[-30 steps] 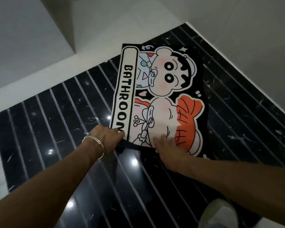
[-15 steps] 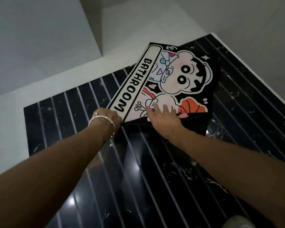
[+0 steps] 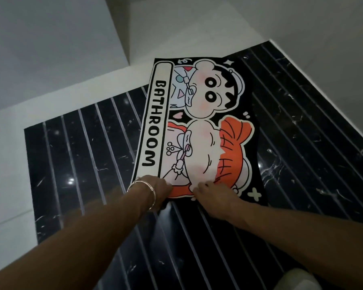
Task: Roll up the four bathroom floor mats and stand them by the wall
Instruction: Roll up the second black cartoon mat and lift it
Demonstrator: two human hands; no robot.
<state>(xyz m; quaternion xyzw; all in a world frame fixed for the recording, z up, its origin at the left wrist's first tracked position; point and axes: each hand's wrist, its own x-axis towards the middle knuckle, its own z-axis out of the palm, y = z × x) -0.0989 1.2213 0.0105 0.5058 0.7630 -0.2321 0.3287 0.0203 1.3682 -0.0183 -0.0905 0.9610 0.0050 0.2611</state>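
- Mat [image 3: 197, 126] lies flat, print up, on the floor [image 3: 82, 153].
- Left hand [image 3: 158, 190] pinches its near corner.
- Right hand [image 3: 215, 196] rests on the near edge — grip unclear.

Dim, soft indoor light; small glare spots on the glossy black floor [image 3: 76, 174]; wide-angle bending at edges, slight blur.

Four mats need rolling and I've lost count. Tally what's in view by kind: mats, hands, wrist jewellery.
Floor mat: 1, not yet rolled
Hands: 2, left hand and right hand, both at the mat's near edge
Bracelet: 1, on the left wrist
Total: 4
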